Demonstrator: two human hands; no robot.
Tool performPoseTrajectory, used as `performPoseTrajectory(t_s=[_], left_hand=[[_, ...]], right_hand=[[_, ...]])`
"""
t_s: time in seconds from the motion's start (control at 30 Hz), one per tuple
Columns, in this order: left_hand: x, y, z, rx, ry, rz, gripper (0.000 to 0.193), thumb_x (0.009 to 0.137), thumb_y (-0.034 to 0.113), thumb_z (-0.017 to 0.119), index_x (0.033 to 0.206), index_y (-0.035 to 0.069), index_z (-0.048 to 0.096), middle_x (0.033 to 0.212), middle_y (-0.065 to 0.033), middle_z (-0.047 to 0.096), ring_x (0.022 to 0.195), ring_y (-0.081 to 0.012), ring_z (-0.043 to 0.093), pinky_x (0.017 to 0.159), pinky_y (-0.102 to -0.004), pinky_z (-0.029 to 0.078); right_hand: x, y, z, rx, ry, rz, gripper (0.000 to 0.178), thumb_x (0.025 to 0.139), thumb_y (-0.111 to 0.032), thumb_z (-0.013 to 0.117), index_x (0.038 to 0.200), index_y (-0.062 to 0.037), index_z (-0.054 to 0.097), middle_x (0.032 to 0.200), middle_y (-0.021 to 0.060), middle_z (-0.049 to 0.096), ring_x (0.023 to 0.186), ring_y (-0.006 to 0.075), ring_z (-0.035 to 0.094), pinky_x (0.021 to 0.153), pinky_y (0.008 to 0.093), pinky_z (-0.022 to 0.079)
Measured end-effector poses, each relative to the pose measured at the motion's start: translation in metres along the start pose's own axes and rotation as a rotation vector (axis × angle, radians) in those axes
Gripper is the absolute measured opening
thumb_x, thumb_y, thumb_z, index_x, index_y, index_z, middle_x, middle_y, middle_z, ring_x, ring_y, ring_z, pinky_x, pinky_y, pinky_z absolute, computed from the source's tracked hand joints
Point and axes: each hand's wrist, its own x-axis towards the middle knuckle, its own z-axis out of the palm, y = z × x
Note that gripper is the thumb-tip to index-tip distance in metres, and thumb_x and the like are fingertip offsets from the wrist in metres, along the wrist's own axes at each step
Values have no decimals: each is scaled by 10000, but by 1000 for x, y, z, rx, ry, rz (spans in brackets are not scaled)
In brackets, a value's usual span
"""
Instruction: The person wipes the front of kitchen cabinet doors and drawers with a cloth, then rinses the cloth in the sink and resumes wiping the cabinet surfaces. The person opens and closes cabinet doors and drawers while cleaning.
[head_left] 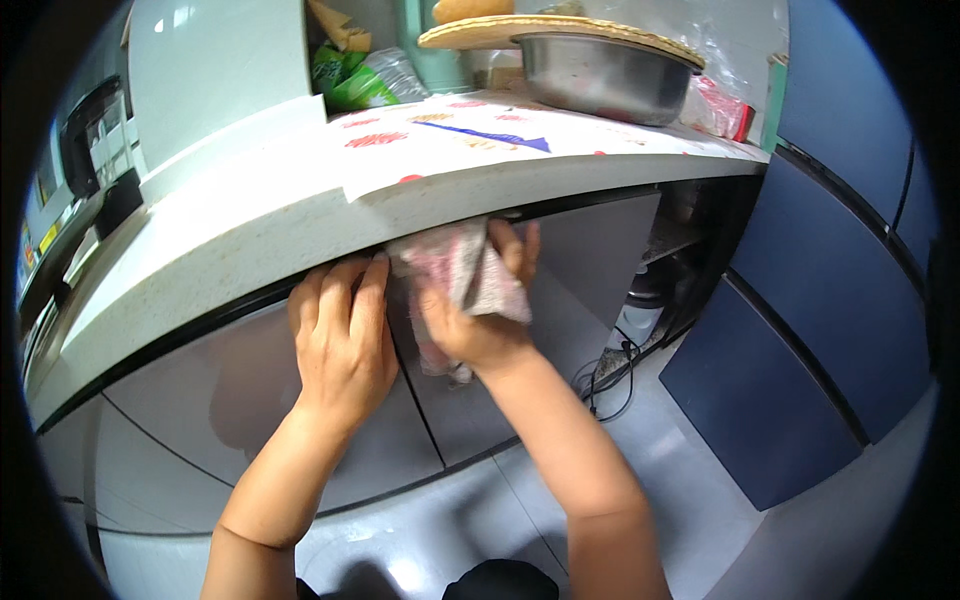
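Note:
A crumpled, pinkish-grey cloth [468, 275] is bunched in my right hand [485, 335], its fingers closed round it. That hand presses the cloth near the top edge of a grey cabinet door [590, 260], just beneath the countertop, and is slightly blurred. To its left, my left hand [345, 335] has its fingers hooked over the top of the neighbouring cabinet door [260, 390]. Those fingertips are partly hidden in the dark gap under the counter. A narrow vertical seam divides the two doors between my hands.
Above the doors runs a pale countertop [230, 230] with a patterned sheet [400, 140]. A steel basin [610, 85] under a round woven lid [490, 32] stands there. Right of an open compartment [670, 240], a black cable [630, 375] hangs by the floor. A dark blue refrigerator [800, 320] borders the right.

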Motion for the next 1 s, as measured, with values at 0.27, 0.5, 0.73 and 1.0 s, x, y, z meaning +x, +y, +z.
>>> performPoseTrajectory(t_s=[0.27,0.5,0.73,1.0], left_hand=[[17,31,25,59,-51,16,521,739,19,663,1254,69,600,1191,-98,555,1119,-303,486,961,-454,326],[31,63,56,-3,-60,-14,580,709,26,695,1278,42,580,1216,-111,545,1142,-308,477,961,-462,306],[35,68,62,42,-49,-50,540,708,12,686,1242,54,621,1185,-107,569,1135,-303,496,964,-447,298],[33,58,64,116,-21,16,493,697,26,642,1188,73,657,1113,-65,600,1053,-256,519,900,-409,303]], right_hand=[[-10,165,-49,-365,18,162,342,920,-329,554,1129,-95,691,1333,195,511,1254,430,427,1109,649,175],[2,245,-85,-216,-18,429,342,971,-288,471,1147,-68,665,1076,226,673,1054,418,608,957,494,441],[24,236,-88,-466,-69,601,322,974,-254,453,1138,-51,641,1039,280,658,1006,452,616,869,511,471],[17,259,-102,-585,-105,758,302,974,-227,454,1124,-44,642,1048,256,667,1019,436,615,912,488,462]])
